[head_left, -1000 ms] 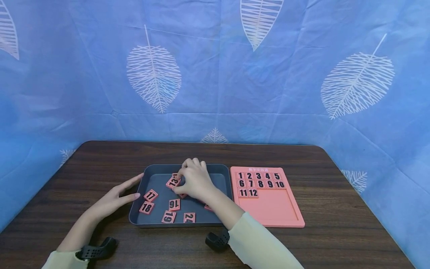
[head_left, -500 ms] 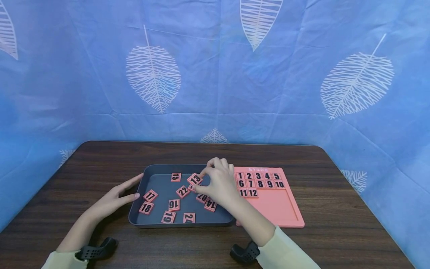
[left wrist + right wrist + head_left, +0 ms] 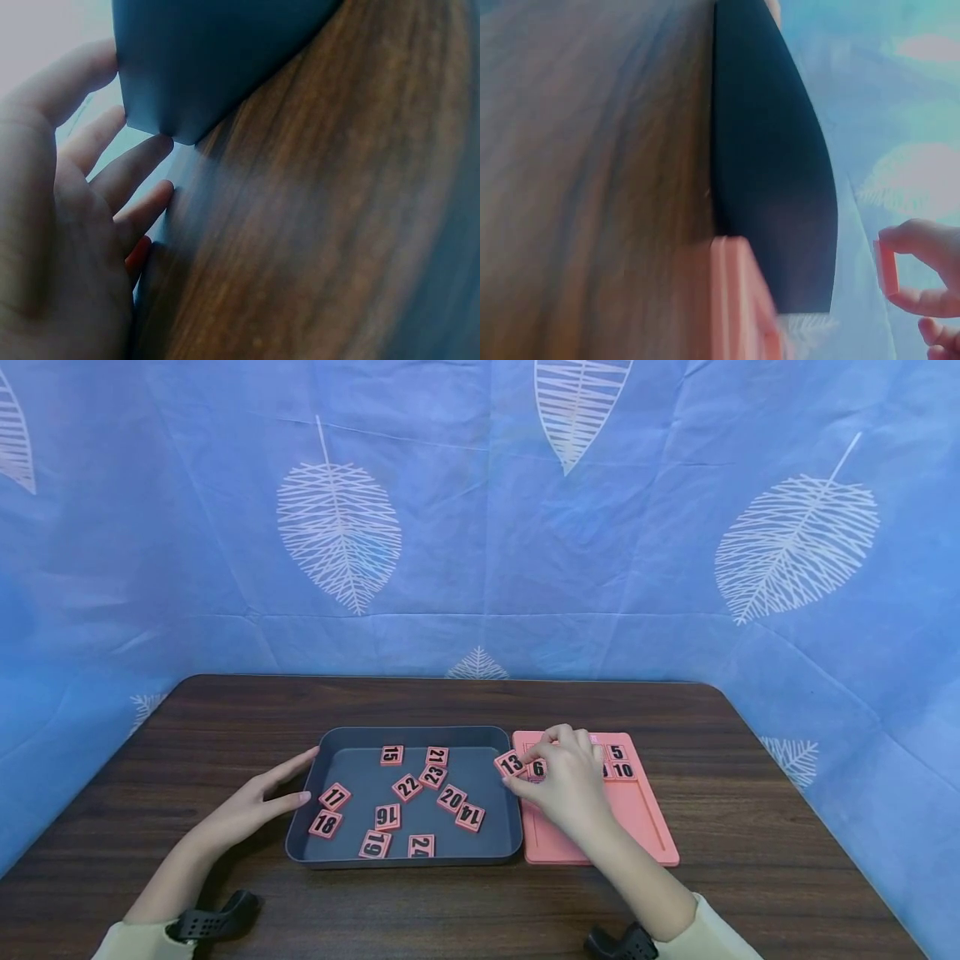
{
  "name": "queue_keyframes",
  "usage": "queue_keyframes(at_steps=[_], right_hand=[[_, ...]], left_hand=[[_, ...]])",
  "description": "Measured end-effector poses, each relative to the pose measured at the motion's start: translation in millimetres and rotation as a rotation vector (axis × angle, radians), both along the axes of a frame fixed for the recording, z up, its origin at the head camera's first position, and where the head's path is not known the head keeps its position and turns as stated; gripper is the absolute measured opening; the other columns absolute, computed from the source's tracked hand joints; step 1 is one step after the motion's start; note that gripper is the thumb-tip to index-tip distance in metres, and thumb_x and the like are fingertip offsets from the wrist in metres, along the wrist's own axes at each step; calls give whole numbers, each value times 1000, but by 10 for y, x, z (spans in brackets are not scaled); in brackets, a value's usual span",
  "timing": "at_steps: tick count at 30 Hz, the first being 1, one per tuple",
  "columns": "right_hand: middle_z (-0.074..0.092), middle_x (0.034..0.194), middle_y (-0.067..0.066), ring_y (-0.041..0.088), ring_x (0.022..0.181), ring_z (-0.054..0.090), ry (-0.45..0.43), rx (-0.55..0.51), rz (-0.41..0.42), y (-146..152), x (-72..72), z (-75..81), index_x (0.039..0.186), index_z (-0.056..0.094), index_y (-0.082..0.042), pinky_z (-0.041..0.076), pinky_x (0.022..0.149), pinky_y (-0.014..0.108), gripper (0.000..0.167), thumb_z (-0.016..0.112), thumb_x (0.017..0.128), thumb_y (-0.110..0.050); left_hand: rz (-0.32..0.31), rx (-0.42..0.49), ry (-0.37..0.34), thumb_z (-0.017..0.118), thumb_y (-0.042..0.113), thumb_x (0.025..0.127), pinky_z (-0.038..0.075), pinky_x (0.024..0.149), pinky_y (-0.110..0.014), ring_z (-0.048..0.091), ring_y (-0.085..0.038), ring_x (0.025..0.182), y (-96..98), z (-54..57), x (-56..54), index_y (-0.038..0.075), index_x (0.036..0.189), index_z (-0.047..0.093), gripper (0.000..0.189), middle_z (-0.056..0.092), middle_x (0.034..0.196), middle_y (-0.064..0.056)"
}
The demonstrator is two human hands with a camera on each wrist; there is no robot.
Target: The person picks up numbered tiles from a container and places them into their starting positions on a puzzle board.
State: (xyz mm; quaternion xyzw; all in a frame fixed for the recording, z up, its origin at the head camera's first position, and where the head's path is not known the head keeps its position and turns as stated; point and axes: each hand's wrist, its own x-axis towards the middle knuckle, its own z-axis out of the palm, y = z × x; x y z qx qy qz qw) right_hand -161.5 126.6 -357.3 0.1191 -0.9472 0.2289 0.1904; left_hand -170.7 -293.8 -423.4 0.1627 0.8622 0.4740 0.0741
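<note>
Between thumb and fingers my right hand (image 3: 573, 781) pinches a pink number tile marked 13 (image 3: 510, 764), held over the seam between the tray and the board. In the right wrist view that tile (image 3: 886, 268) shows edge-on, raised above the board. My left hand (image 3: 258, 802) touches the left wall of the dark grey tray (image 3: 487, 852) with fairly straight fingers; the left wrist view shows fingertips against the tray's side (image 3: 202, 67). Several loose number tiles lie in the tray, including 22 (image 3: 407, 787) and 14 (image 3: 470, 817). The pink board (image 3: 645, 827) sits partly behind my right hand.
Tiles 5 (image 3: 617, 752) and 10 (image 3: 623, 770) show in the board's upper rows, others there being covered by the hand. Tray and board stand side by side on a dark wooden table (image 3: 360, 910). Behind hangs a blue cloth (image 3: 480, 527) with white leaf prints.
My right hand has carried tile 13 rightward from the tray's middle to the board's left edge, uncovering tiles 23, 20, 14 and others. The left hand stays at the tray.
</note>
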Motion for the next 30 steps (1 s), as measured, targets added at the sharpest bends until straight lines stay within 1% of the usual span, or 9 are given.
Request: queue_keyframes(at_steps=[4, 8, 13, 19, 25, 30], right_hand=[[52, 101, 5, 28, 94, 42, 5, 7, -50, 168, 40, -50, 77, 73, -15, 28, 74, 45, 27, 88, 65, -34], [51, 99, 7, 29, 92, 42, -19, 11, -101, 334, 59, -85, 80, 74, -11, 27, 72, 45, 28, 87, 65, -32], [54, 102, 12, 32, 92, 42, -35, 34, -153, 516, 85, -122, 80, 74, -10, 28, 71, 47, 29, 85, 67, -33], [53, 98, 11, 32, 89, 42, -48, 73, -186, 678, 115, -188, 80, 72, -8, 29, 69, 48, 33, 84, 67, -36], [53, 98, 13, 35, 89, 42, -77, 100, -214, 810, 130, -242, 78, 70, -7, 30, 72, 51, 35, 83, 69, -38], [53, 96, 14, 34, 87, 42, -105, 98, -218, 857, 123, -309, 75, 68, -7, 30, 71, 50, 34, 83, 68, -36]], left_hand=[[-5, 8, -1, 57, 25, 98, 21, 97, -72, 16, -47, 138, 2, 10, 2, 15, 153, 27, 63, 23, 155, -17], [-12, 15, -7, 57, 25, 98, 21, 97, -72, 15, -46, 139, 3, 19, 2, 16, 153, 27, 64, 22, 155, -17], [-14, 17, -8, 57, 24, 98, 21, 97, -72, 15, -47, 139, 2, 20, 5, 16, 153, 27, 63, 22, 155, -17], [-14, 14, -11, 57, 24, 98, 21, 97, -72, 15, -47, 139, 7, 20, 11, 15, 153, 26, 64, 21, 155, -18], [-11, 8, -10, 57, 25, 98, 21, 97, -72, 15, -48, 138, 10, 27, 14, 15, 153, 26, 64, 21, 155, -18], [-17, 16, -11, 56, 25, 98, 21, 97, -72, 15, -48, 138, 7, 24, 15, 15, 153, 26, 64, 21, 155, -18]])
